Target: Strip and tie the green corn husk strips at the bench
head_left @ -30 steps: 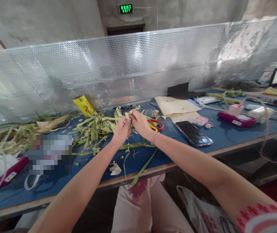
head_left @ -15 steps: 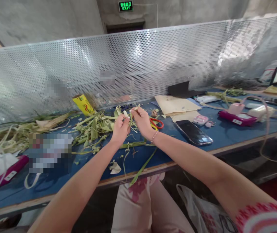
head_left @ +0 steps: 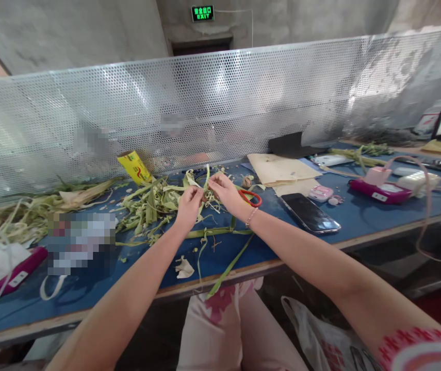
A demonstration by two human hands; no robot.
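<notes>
My left hand [head_left: 189, 207] and my right hand [head_left: 228, 195] meet over the blue table, fingertips pinched close together. Between them a pale green leaf strip [head_left: 207, 176] stands up, with thin loose ends hanging below the fingers. Both hands appear closed on this strip; its lower part is hidden by my fingers. Beside my left hand lies a heap of green leaf strips [head_left: 143, 210]. Red-handled scissors [head_left: 251, 198] lie partly behind my right wrist. A long green blade of leaf [head_left: 228, 268] hangs over the table's front edge.
A yellow box [head_left: 135, 167] stands behind the heap, before a perforated metal screen [head_left: 212, 108]. On the right are a black phone [head_left: 310, 212], brown paper [head_left: 278, 170], a pink earphone case [head_left: 321, 192] and a purple power strip [head_left: 380, 191]. Dry husks [head_left: 77, 198] lie left.
My hands have shifted slightly, with the left fingers curled more tightly. The leaf strip now sticks up higher between them. The whole view has moved a little.
</notes>
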